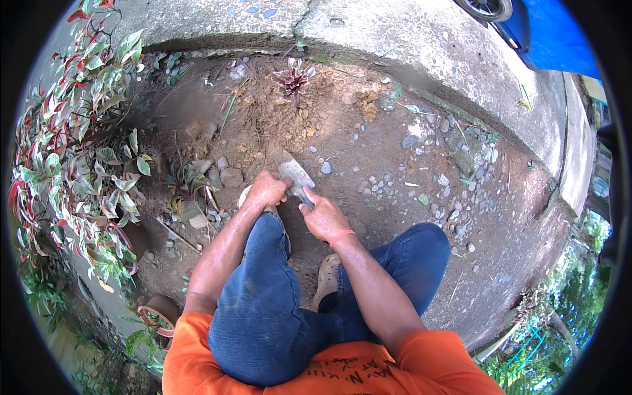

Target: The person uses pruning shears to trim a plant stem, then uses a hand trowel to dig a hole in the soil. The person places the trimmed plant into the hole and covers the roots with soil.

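My right hand (323,215) is closed around the handle of a hand trowel (295,173), whose flat, soil-smeared metal blade points up and away to the left. My left hand (269,189) is beside the blade's left edge, fingers curled; its fingertips are partly hidden, so I cannot tell whether they grip the blade. Bare brown soil (340,143) lies around the trowel. Beyond it a small plant with dark red and pale leaves (295,78) stands upright in loosened earth.
A leafy variegated shrub (94,143) fills the left side, with a terracotta pot (160,316) below it. Stones (231,177) and pebbles (385,187) dot the soil. A concrete kerb (444,94) curves along the far side. A wheel (486,7) and blue covering (563,37) show top right.
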`<state>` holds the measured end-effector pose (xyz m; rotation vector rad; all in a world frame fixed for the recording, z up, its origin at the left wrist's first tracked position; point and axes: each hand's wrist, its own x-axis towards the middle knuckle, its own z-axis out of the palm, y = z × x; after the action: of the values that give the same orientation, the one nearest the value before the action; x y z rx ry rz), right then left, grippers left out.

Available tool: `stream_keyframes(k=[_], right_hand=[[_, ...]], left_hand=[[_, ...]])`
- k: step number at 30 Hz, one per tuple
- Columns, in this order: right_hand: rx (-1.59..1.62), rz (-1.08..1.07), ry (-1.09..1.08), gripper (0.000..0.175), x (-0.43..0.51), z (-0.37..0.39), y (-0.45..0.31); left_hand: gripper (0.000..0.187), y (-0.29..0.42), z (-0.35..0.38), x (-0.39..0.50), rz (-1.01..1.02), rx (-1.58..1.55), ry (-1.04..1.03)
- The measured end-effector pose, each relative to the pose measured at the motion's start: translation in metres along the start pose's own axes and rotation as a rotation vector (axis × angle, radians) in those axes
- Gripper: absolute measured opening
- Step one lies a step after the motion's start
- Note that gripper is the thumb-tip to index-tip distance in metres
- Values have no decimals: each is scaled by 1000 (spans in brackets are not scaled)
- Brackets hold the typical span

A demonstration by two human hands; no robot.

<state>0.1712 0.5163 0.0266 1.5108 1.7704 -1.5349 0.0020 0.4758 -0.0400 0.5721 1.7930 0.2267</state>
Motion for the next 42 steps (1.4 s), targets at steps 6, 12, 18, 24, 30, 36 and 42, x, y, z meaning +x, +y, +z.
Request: stream_keyframes(k=[6, 12, 18, 24, 30, 36, 42], right_hand=[[-122, 51, 22, 55, 38, 22, 4], [-23, -129, 129, 54, 74, 36, 27], [242, -167, 104, 55, 50, 18, 17], [-138, 21, -38, 58, 5, -16, 9], [-237, 90, 32, 59, 18, 7, 22], [123, 92, 12, 60, 32, 12, 28], [165, 9, 57, 57, 24, -10, 14]], left_hand=[[43, -18, 10, 46, -102, -18, 4], [41, -14, 9, 53, 114, 238, 349], [39, 15, -3, 17, 237, 118, 476], [45, 15, 11, -5, 33, -27, -34], [46, -4, 41, 34, -5, 40, 27], [42, 0, 39, 38, 181, 213, 282], [39, 22, 24, 33, 267, 163, 436]])
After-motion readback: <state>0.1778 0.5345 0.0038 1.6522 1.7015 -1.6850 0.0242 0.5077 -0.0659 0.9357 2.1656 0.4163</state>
